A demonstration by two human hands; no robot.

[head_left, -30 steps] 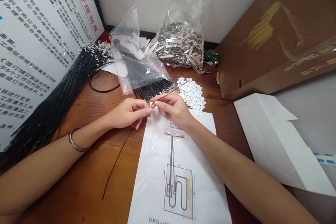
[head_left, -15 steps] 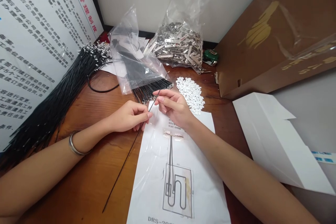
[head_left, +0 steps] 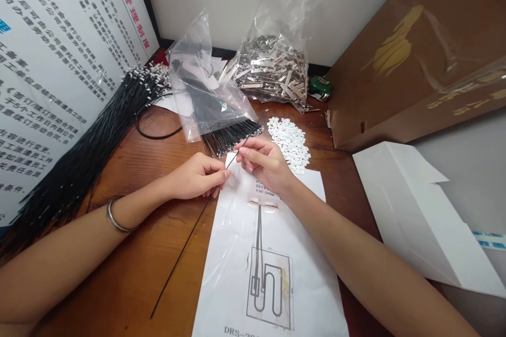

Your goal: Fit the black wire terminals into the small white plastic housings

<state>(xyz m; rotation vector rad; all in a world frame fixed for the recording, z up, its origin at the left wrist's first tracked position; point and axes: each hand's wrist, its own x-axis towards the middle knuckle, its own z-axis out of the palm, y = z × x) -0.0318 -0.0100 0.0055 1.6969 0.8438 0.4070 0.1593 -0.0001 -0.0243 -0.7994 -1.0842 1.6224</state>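
A thin black wire (head_left: 182, 254) slants across the middle of the view, its lower end hanging toward the table's front. My left hand (head_left: 200, 176) pinches it between thumb and fingers. Just up and to the right, my right hand (head_left: 263, 163) is closed on the upper part of the same wire with its fingertips. Beneath both hands lies a printed drawing sheet (head_left: 225, 284). Right behind my right hand are a heap of small white connectors (head_left: 288, 142) and a bundle of short black wires (head_left: 231, 136) with bright metal ends.
A thick bundle of long black wires (head_left: 87, 147) leans along the left board. At the back stand a clear bag of metal strips (head_left: 272, 71) and a green tape measure (head_left: 319, 88). On the right are a brown box (head_left: 379, 63) and a folded white card (head_left: 411, 216).
My right fingers have moved slightly down the wire and closed on it. The wire's upper tip shows less above them. My left hand keeps its pinch.
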